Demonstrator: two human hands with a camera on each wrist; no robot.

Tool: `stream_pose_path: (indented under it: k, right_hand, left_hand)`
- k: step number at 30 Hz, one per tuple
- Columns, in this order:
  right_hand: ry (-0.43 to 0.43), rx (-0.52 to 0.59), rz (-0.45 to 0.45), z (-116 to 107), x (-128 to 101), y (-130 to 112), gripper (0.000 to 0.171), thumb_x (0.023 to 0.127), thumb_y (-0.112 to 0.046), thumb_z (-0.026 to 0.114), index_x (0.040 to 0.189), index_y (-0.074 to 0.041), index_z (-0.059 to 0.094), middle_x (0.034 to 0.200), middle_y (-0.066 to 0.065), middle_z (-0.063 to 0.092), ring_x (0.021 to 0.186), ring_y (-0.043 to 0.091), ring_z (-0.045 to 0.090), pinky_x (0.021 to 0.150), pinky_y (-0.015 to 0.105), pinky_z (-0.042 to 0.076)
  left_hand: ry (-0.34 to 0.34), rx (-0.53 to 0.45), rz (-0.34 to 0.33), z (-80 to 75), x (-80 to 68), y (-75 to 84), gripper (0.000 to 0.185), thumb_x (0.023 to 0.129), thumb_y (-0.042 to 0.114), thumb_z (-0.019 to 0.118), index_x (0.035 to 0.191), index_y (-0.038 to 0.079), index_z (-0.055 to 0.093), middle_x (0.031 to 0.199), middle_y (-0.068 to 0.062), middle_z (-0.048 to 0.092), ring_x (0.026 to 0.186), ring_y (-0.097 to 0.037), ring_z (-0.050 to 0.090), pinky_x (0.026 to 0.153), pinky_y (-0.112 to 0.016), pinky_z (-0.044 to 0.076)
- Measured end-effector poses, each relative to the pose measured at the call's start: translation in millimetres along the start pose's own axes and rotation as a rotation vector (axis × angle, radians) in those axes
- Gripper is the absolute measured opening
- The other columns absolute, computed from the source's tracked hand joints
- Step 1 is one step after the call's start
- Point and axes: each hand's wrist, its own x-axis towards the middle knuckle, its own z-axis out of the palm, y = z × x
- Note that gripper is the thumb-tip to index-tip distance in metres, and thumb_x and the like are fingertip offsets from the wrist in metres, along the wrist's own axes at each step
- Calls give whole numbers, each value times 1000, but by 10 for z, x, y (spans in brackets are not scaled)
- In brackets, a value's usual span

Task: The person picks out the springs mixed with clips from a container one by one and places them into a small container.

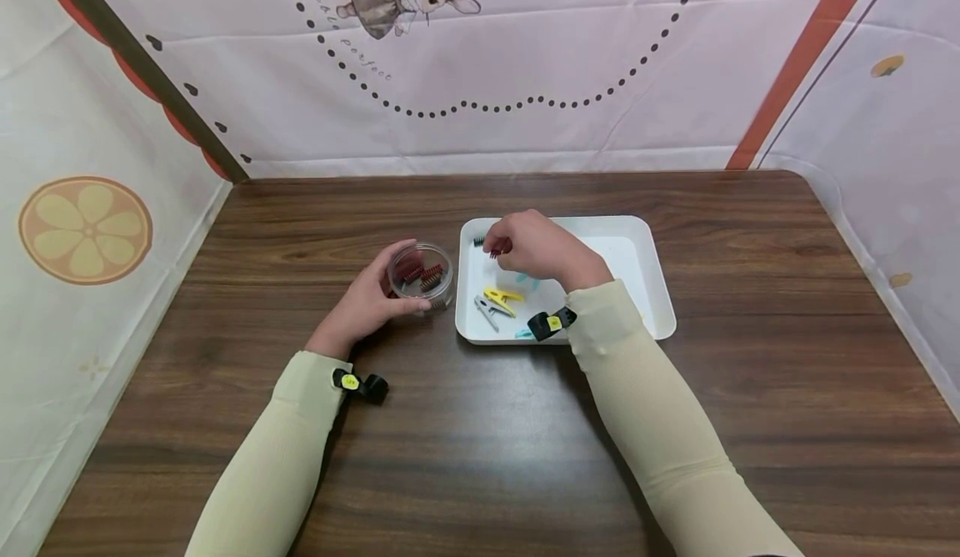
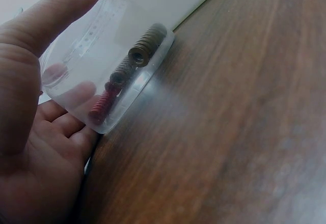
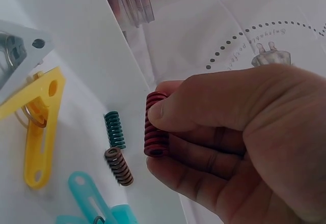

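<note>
Between thumb and fingers, my right hand (image 1: 536,244) pinches a red coil spring (image 3: 156,124) above the left part of the white tray (image 1: 656,290). A green spring (image 3: 115,130) and a brown spring (image 3: 118,166) lie in the tray below it. My left hand (image 1: 371,298) grips a clear round jar (image 1: 442,297) on the table, just left of the tray, its thumb and fingers around the wall. Inside the jar are several springs, among them a red spring (image 2: 102,107) and a brownish spring (image 2: 146,46).
In the tray lie a yellow clip (image 1: 502,297), a grey clip (image 1: 487,311) and turquoise clips (image 3: 89,196), partly hidden by the right arm in the head view. The brown wooden table (image 1: 420,457) meets a printed cloth (image 1: 525,48) behind.
</note>
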Motion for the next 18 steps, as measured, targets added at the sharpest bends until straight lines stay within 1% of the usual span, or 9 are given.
stream_pose_path:
  k: [12, 18]
  right_hand:
    - [20, 7, -45, -55, -71, -64, 24, 88, -4, 59, 109, -8, 71, 99, 2, 67, 88, 17, 57, 80, 31, 50]
    - [39, 5, -60, -75, -93, -93, 23, 88, -5, 60, 106, -9, 72, 99, 2, 65, 89, 17, 56, 80, 31, 49]
  left_hand:
    - [3, 5, 8, 1, -5, 5, 91, 73, 23, 86, 147, 26, 33, 147, -5, 46, 133, -22, 46, 111, -47, 35]
    - [2, 3, 8, 2, -5, 11, 93, 74, 22, 86, 149, 19, 31, 147, -6, 46, 133, -22, 46, 111, -48, 34]
